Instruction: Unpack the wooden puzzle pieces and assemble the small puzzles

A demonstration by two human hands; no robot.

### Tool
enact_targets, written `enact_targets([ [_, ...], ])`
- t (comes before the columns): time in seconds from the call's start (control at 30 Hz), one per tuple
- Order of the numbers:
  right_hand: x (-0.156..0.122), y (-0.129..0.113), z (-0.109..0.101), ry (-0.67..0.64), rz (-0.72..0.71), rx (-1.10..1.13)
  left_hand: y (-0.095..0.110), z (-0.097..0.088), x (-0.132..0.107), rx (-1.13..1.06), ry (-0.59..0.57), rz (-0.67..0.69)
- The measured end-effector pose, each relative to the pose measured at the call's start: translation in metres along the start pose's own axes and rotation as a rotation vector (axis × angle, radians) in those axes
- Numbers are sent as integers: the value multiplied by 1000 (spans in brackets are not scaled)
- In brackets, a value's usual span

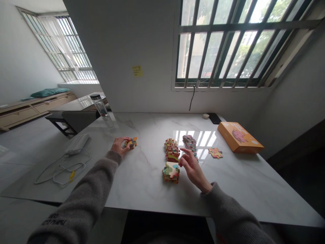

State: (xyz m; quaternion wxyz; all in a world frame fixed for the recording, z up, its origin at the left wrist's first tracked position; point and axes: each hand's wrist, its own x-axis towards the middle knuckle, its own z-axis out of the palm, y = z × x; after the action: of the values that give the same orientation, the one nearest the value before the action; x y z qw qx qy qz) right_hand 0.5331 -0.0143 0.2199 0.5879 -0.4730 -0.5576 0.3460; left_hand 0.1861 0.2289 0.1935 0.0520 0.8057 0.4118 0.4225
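My left hand (118, 145) rests on the white marble table (142, 183) with its fingers closed on a small cluster of colourful puzzle pieces (132, 142). My right hand (191, 166) hovers with fingers loosely spread beside stacks of puzzle pieces: a near stack (171, 172), a middle stack (172, 149) and a far stack (190, 142). Its fingertips are close to the middle stack and hold nothing. A single loose piece (215, 153) lies to the right.
An orange puzzle box (238, 137) lies at the right. A clear bottle (101, 108) stands at the far left. A white power adapter with cables (76, 145) lies near the left edge. A dark phone (215, 118) sits by the wall.
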Motion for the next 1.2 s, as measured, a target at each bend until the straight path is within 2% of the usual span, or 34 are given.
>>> enact_targets([
  [0.13, -1, -1, 1, -8, -11, -16, -26, -13, 13, 30, -90, 17],
  [0.33, -2, -3, 1, -9, 9, -42, -38, -14, 22, 40, -228, -4],
  [0.53, -2, 0, 0, 11, -4, -88, -37, -10, 14, 48, -282, -76],
  [0.67, -3, 0, -2, -7, -71, -266, -31, -10, 10, 51, -291, -87],
  [0.73, -4, -2, -1, -51, -135, -374, -23, -9, 8, 63, -237, -80],
  [0.8, -4, -3, 1, -113, -206, -457, -7, -7, 4, 56, -145, -63],
  [0.87, -5, -3, 2, -175, -265, -526, 18, -2, -2, -1, -93, -52],
  [0.9, -5, -3, 3, -203, -283, -559, 35, 3, -6, -51, -117, -42],
  [1.0, -6, -3, 2, -283, -284, -630, 92, 22, -23, -256, -328, 68],
  [1.1, -7, -5, -1, -344, -253, -653, 147, 44, -42, -449, -441, 150],
  [1.2, -8, -7, -4, -372, -246, -662, 180, 59, -56, -573, -493, 250],
])
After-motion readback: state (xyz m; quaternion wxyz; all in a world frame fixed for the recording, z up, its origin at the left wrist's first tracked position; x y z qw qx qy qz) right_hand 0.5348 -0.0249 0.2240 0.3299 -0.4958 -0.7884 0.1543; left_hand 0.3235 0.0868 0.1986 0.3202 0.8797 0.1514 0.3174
